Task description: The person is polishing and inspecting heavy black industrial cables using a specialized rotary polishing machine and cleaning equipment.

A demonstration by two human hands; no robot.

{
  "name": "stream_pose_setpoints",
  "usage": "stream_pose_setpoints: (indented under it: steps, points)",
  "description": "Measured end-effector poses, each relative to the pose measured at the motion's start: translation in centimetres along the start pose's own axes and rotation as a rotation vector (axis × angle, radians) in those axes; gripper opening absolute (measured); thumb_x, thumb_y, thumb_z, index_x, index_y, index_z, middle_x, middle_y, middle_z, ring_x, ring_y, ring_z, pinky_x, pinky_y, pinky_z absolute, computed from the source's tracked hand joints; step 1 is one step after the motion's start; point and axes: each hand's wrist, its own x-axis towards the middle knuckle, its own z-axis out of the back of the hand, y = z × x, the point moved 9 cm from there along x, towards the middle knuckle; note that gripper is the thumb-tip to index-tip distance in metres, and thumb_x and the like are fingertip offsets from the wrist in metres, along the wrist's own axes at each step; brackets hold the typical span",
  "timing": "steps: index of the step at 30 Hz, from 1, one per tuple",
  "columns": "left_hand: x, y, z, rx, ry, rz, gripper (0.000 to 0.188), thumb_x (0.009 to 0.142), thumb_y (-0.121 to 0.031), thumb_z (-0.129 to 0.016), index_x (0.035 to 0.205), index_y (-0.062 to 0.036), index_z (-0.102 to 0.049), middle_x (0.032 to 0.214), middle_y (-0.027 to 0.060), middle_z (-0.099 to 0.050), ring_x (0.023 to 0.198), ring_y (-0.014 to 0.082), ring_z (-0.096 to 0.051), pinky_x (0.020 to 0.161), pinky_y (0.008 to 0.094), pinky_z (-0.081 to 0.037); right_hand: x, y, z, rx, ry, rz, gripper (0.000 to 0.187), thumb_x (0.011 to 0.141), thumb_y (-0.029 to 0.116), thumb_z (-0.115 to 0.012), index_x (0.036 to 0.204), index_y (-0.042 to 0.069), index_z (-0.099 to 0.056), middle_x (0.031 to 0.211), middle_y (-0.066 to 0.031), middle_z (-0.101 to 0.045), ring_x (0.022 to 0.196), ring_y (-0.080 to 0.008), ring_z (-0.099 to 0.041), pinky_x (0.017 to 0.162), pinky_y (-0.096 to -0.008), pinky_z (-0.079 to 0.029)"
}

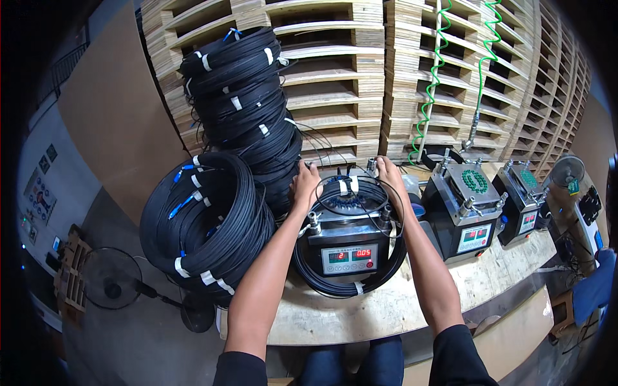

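Note:
A black bench machine (317,246) with a metal top and red digital display stands in front of me, probably a fiber connector polisher. A black cable coil (380,275) hangs around its front, and its loops, tied with white tape, lie over the top. My left hand (306,185) is closed at the back left corner of the machine, its fingers curled around a clamp knob (307,162). At the back right corner, my right hand (390,175) has its fingers closed at another metal knob (371,165). The fingers partly hide both knobs.
Tall stacked cable coils (241,96) and a large coil (206,219) with blue connectors stand at left. Two similar machines (465,212) sit right on the wooden table (309,325). Wooden pallets (328,96) rise behind; green air hoses (434,71) hang there. A floor fan (114,286) stands lower left.

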Motion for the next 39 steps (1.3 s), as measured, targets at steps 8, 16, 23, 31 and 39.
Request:
stream_pose_setpoints:
  steps: [8,16,23,31,39]
  points:
    - [-0.2,1.3,-0.7,-0.081,0.065,0.004,0.064,0.099,-0.043,-0.042,0.151,-0.0056,-0.033,0.142,0.0296,-0.048,0.133,0.0434,-0.046,0.110,0.0416,-0.037,-0.4,1.1,-0.4,-0.040,0.000,-0.036,0.044,0.105,0.038,-0.038,0.112,-0.001,-0.059,0.098,-0.0300,-0.064,0.101,-0.0495,-0.059,0.085,-0.0498,-0.046]
    - [-2.6,-0.3,-0.2,0.078,0.156,0.021,0.058,0.099,-0.046,-0.034,0.149,-0.0176,-0.041,0.143,0.0244,-0.050,0.132,0.0473,-0.044,0.112,0.0450,-0.033,0.2,-1.1,-0.8,-0.109,0.043,-0.060,0.050,0.106,0.041,-0.037,0.111,-0.003,-0.059,0.098,-0.0326,-0.064,0.101,-0.0514,-0.059,0.085,-0.0505,-0.046]
    - [-2.2,-0.9,0.5,-0.047,0.027,-0.082,0.068,0.094,-0.043,-0.044,0.155,-0.0227,-0.025,0.118,0.0343,-0.062,0.113,0.0519,-0.058,0.099,0.0525,-0.045,0.2,-2.3,-2.0,0.053,0.112,0.014,0.056,0.106,0.042,-0.040,0.135,-0.004,-0.050,0.124,-0.0198,-0.063,0.115,-0.0277,-0.059,0.101,-0.0325,-0.041]
    - [-0.7,0.0,-0.4,-0.135,0.101,-0.093,0.072,0.094,-0.033,-0.047,0.155,-0.0037,-0.023,0.146,0.0299,-0.044,0.136,0.0445,-0.042,0.113,0.0396,-0.033,-0.8,0.7,-0.8,0.060,0.056,0.023,0.051,0.106,0.040,-0.036,0.125,-0.003,-0.056,0.111,-0.0260,-0.065,0.107,-0.0397,-0.062,0.094,-0.0397,-0.046]
    - [-1.5,-0.4,-0.8,-0.096,0.124,-0.013,0.066,0.095,-0.036,-0.047,0.153,-0.0090,-0.032,0.147,0.0272,-0.045,0.137,0.0427,-0.042,0.114,0.0420,-0.032,0.2,-1.5,-1.2,0.041,0.070,0.004,0.053,0.106,0.040,-0.040,0.136,-0.002,-0.053,0.128,-0.0243,-0.062,0.122,-0.0335,-0.058,0.103,-0.0360,-0.042]
